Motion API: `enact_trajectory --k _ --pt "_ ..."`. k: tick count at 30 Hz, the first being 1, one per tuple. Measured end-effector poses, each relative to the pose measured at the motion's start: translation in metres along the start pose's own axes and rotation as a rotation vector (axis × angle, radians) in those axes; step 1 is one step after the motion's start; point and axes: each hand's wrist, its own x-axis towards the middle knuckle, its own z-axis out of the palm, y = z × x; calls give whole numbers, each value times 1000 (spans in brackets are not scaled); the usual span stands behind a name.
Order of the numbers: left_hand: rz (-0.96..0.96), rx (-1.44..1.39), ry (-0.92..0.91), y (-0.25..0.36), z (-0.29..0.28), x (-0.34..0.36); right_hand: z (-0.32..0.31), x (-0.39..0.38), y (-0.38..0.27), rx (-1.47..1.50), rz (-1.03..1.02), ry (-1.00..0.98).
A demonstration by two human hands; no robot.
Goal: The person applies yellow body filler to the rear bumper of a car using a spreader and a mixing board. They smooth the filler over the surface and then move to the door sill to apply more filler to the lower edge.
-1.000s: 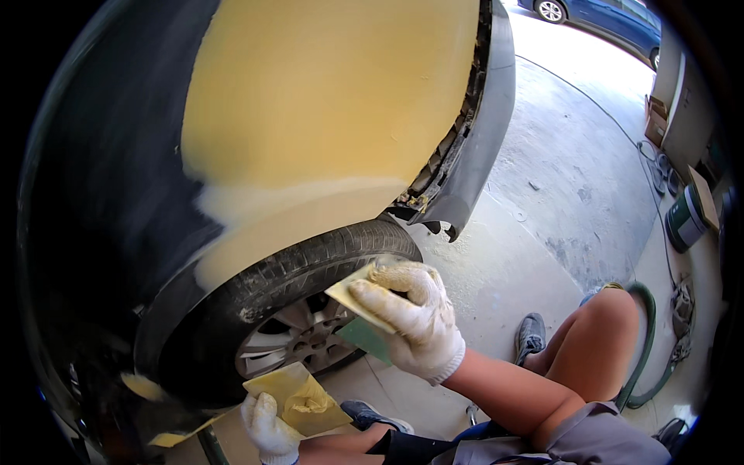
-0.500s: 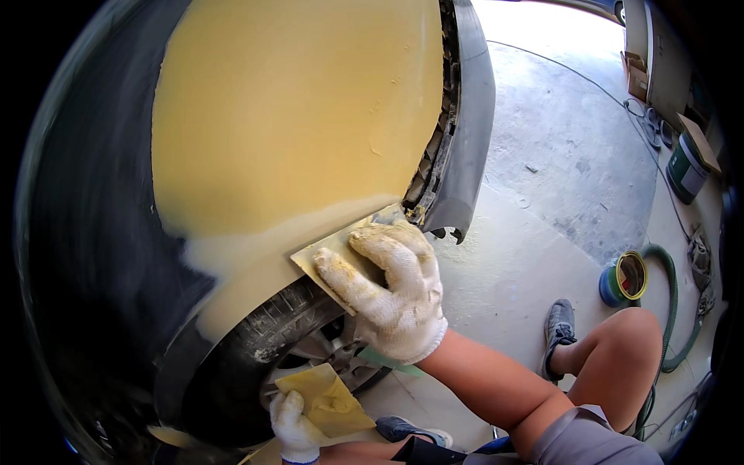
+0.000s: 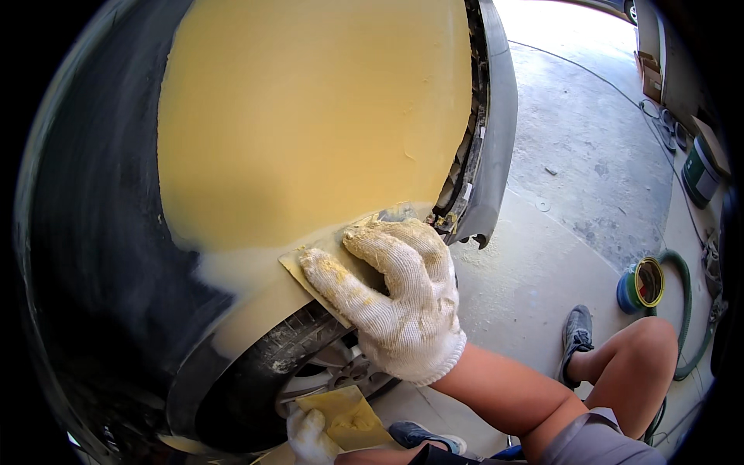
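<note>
In a white knit glove, my right hand (image 3: 407,306) presses a thin, yellow-smeared putty spreader (image 3: 304,273) against the car's fender (image 3: 256,306), just above the wheel arch. My fingers cover much of the blade. Smooth yellow body filler (image 3: 310,116) coats a large area of the panel, with a paler band along its lower edge. Low in the picture, my gloved left hand (image 3: 310,438) grips a flat yellow plate (image 3: 349,418) with a lump of filler on it. Part of that hand is cut off by the lower edge.
Below the arch is the tire (image 3: 263,364) with its silver wheel (image 3: 341,368). A grey trim edge (image 3: 500,116) borders the filler on the right. On the floor stand an open can (image 3: 649,283), a green hose (image 3: 683,310) and a dark green bucket (image 3: 701,174).
My right hand and the spreader have slid left along the fender's lower edge. The view has shifted, so the car and floor items sit farther right. My left hand still holds the plate, slightly lower.
</note>
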Motion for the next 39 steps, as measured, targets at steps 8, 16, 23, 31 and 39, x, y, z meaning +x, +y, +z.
enact_trajectory --k 8,16,23,31,39 --pt "-50 61 -30 3 2 -3 -15 -10 -4 23 28 -67" --pt "-13 59 -29 5 -1 -11 -10 8 -1 -11 -4 -47" --pt "-19 100 -17 6 4 -11 -22 -7 -4 52 32 -115" --pt "5 82 -9 0 0 -5 -28 -19 20 10 -5 -55" --pt "16 256 -49 4 -4 -6 -15 -14 37 9 -6 35"
